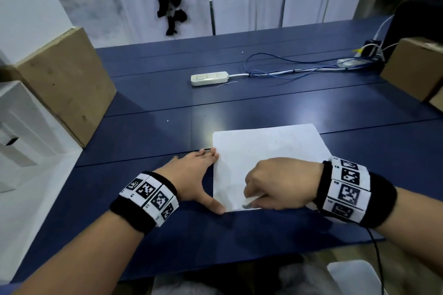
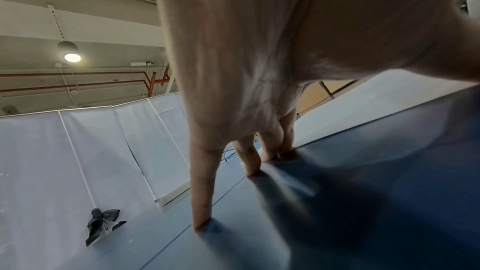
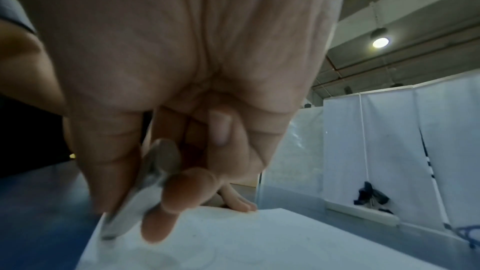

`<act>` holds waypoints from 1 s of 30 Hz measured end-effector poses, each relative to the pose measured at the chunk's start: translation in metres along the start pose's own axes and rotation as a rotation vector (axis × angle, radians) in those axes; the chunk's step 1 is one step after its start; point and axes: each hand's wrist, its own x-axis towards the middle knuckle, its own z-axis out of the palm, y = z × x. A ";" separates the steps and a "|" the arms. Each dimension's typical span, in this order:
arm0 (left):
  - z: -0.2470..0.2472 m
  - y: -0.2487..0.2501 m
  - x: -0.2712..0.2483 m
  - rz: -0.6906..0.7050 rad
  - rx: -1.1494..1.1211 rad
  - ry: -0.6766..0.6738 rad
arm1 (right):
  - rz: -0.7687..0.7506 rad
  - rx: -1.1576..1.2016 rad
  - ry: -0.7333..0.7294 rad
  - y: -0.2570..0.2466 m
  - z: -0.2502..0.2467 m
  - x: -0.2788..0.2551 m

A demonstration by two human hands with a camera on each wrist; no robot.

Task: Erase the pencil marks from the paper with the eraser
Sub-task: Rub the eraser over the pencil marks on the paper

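Eraser [image 3: 145, 190], flat pale slab, pinched in right hand [image 1: 280, 184] against smooth white paper [image 1: 263, 148], left hand [image 1: 194, 175] splayed flat at its edge.

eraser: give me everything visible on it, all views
The eraser is a flat, whitish slab with a grey, smudged upper end, blurred in both views. The right hand pinches it between thumb and fingers, tilted, its lower tip pressed on the white paper near the sheet's near edge. In the head view only a pale sliver shows under the fingers, beside a dark smudge on the paper. Material looks rubbery; I can't confirm.
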 end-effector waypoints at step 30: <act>-0.001 0.000 0.000 -0.001 -0.005 -0.022 | 0.230 -0.043 0.090 0.050 -0.003 0.012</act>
